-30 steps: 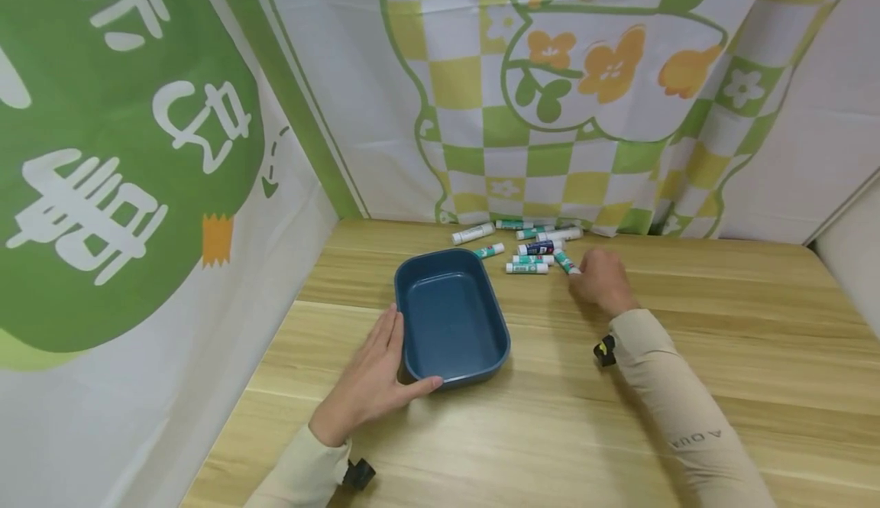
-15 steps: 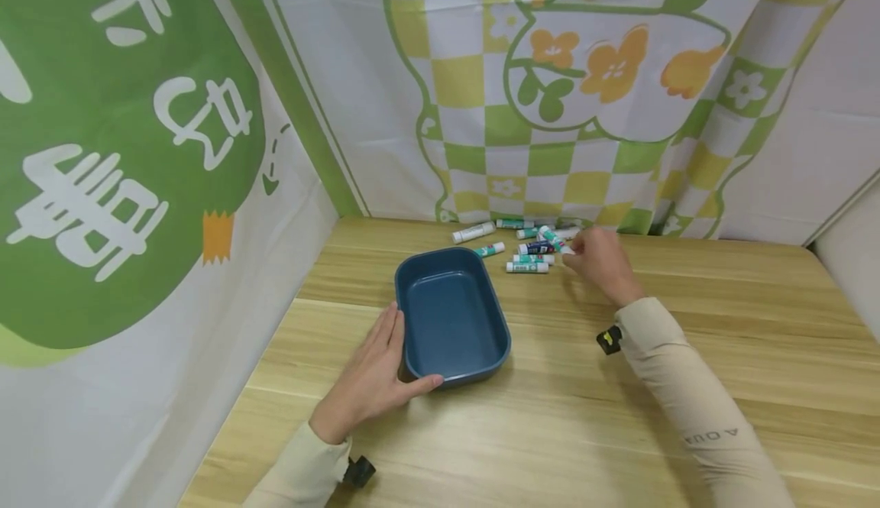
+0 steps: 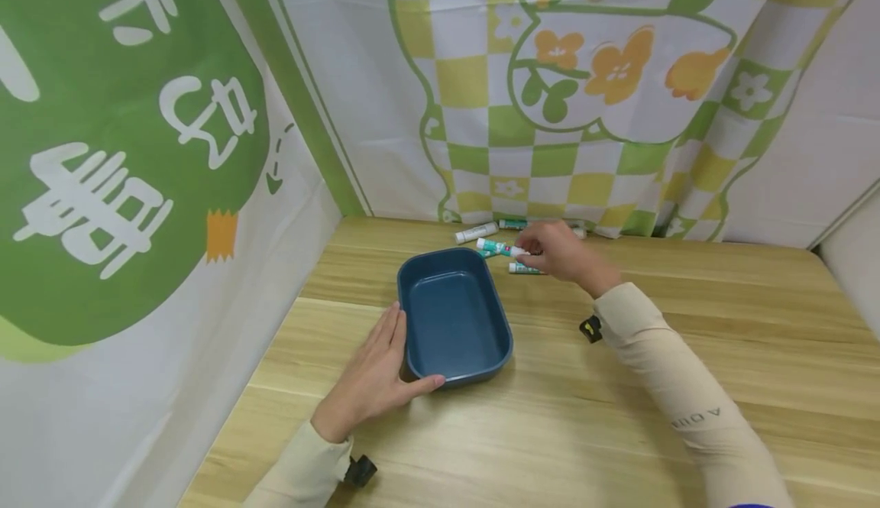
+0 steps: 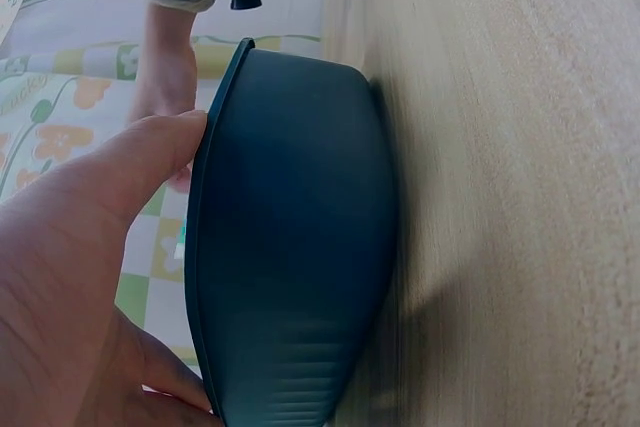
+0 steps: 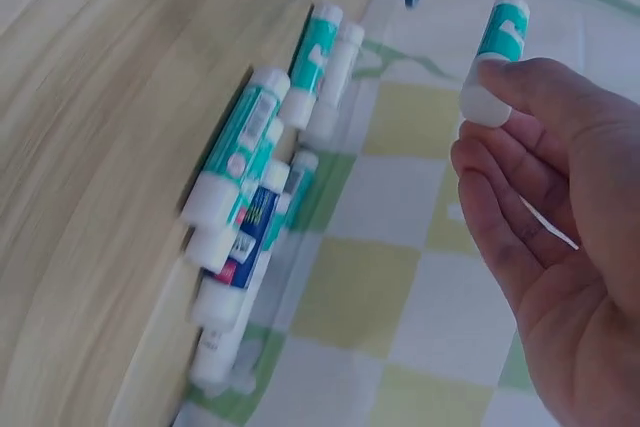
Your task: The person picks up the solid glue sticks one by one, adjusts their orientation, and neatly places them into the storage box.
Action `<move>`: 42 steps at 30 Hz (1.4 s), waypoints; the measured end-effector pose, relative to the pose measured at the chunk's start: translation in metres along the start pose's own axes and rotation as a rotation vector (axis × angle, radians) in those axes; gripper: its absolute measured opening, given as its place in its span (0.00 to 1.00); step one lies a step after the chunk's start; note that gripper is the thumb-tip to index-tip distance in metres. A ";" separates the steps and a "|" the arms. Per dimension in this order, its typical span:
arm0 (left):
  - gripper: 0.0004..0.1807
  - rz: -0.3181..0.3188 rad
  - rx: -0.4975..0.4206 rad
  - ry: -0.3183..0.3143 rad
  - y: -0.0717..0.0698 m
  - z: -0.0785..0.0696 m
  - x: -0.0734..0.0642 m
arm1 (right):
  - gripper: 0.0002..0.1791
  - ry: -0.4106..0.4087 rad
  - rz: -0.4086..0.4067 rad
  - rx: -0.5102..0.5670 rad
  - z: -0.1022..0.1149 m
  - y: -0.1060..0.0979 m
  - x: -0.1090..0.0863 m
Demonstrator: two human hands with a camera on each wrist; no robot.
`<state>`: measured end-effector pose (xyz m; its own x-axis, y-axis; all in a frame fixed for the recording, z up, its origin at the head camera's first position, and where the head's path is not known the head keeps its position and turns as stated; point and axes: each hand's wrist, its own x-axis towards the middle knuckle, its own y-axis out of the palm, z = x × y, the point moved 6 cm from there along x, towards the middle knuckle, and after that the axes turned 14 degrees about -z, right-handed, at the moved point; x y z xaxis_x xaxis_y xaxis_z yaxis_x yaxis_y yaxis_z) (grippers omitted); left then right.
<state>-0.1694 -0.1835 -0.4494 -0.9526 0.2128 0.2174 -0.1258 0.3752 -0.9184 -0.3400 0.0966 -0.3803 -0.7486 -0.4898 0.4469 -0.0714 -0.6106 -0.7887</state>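
Thumb and fingertips of my right hand (image 3: 567,252) pinch a teal-and-white glue stick (image 3: 495,247) by one white end. In the head view it is just past the far right corner of a dark blue rectangular tub (image 3: 454,321). The right wrist view shows this stick raised clear of the others. My left hand (image 3: 367,378) rests against the tub's left side, fingers straight, thumb on the near rim. Several loose glue sticks (image 5: 235,152) lie behind the tub, partly hidden by my right hand in the head view; one among them is navy (image 5: 250,237).
The wooden table (image 3: 722,325) meets a checked, flowered cloth (image 3: 550,160) at its back edge, close behind the sticks. A white glue stick (image 3: 477,233) lies at the back left of the group. A green-and-white printed sheet (image 3: 137,187) hangs along the left.
My right hand has lifted the glue stick from the right end of the group and carried it left over the others towards the tub. Left hand and tub stay put.
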 end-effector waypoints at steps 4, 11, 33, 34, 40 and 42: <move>0.71 -0.004 0.004 0.000 -0.002 0.000 0.000 | 0.05 -0.073 0.036 -0.003 0.016 0.014 0.010; 0.71 -0.012 -0.002 0.001 -0.001 0.001 0.000 | 0.03 -0.183 0.101 -0.029 0.039 0.045 0.025; 0.71 0.005 -0.021 0.004 -0.004 0.000 -0.001 | 0.04 -0.405 0.205 -0.379 0.055 0.113 0.051; 0.71 0.007 -0.022 0.001 -0.005 0.001 -0.001 | 0.04 -0.400 0.214 -0.397 0.055 0.114 0.051; 0.71 0.013 -0.030 -0.013 -0.003 0.002 0.000 | 0.08 -0.339 0.290 -0.477 0.056 0.125 0.055; 0.71 0.013 -0.029 -0.011 -0.002 0.002 0.000 | 0.11 -0.331 0.303 -0.493 0.056 0.129 0.055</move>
<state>-0.1696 -0.1859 -0.4479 -0.9571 0.2076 0.2020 -0.1058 0.3985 -0.9110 -0.3534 -0.0434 -0.4337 -0.5469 -0.8079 0.2194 -0.2421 -0.0982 -0.9653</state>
